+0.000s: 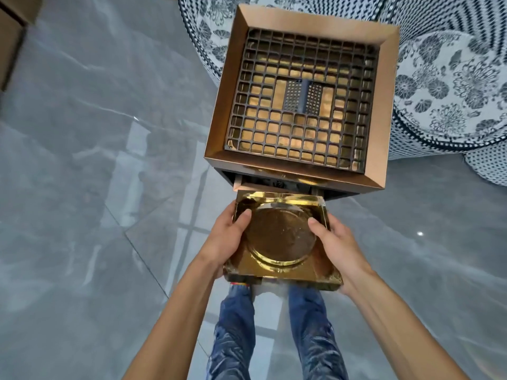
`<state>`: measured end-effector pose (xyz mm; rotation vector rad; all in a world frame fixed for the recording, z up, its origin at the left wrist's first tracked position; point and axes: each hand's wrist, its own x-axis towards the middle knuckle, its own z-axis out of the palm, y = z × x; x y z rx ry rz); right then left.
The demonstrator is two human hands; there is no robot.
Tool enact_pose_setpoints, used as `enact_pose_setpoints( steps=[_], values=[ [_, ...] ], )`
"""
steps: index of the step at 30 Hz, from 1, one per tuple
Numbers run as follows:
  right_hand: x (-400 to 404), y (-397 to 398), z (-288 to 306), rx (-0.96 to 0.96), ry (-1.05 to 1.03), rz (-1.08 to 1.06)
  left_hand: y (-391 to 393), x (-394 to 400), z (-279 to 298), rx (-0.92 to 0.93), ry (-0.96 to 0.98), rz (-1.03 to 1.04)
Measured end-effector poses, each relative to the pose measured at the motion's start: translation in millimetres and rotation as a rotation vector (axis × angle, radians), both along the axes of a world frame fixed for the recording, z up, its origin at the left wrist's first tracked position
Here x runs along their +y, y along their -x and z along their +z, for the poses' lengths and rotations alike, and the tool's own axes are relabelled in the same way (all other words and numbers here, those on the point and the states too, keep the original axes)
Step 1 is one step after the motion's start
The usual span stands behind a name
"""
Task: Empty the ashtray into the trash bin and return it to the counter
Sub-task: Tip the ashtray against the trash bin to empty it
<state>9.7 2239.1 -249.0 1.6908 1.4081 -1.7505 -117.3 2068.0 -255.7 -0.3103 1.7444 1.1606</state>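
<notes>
The square gold ashtray (282, 239) is clasped at its sides by the left hand (227, 239) and the right hand (336, 242), thumbs laid on its top, just before the trash bin (299, 94). It is best tipped slowly, close to the slot under the grated top.

There is one square gold ashtray (282, 239), and two hands are on it: the left hand (225, 237) at one side, the right hand (336, 242) at the other. One square bronze bin (297, 97) stands ahead, topped by one metal grate (274, 124). Two legs in blue jeans (233, 335) show below. One patterned blue-and-white vase (450, 86) stands beside the bin.
</notes>
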Motion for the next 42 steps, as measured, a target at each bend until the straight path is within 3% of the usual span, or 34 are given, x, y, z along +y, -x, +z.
enact_pose_setpoints(
  steps=[9, 18, 26, 31, 35, 42],
  values=[
    [22, 31, -17, -0.077, 0.046, -0.085, 32, 29, -6, -0.103, 0.035, 0.003],
    [29, 33, -22, -0.042, 0.02, -0.019, 40, 34, -16, -0.22, -0.034, -0.003],
    [35, 37, -26, 0.021, 0.018, -0.049, 49, 42, -23, -0.137, 0.0, -0.05],
    [39, 41, -29, -0.044, 0.028, 0.002, 55, 40, -23, -0.24, 0.009, -0.043],
    [39, 45, -33, -0.033, 0.012, -0.057, 56, 42, -27, -0.158, 0.01, 0.003],
    [36, 42, -40, -0.027, 0.001, -0.149, 65, 49, -25, -0.243, 0.07, 0.002]
  ],
)
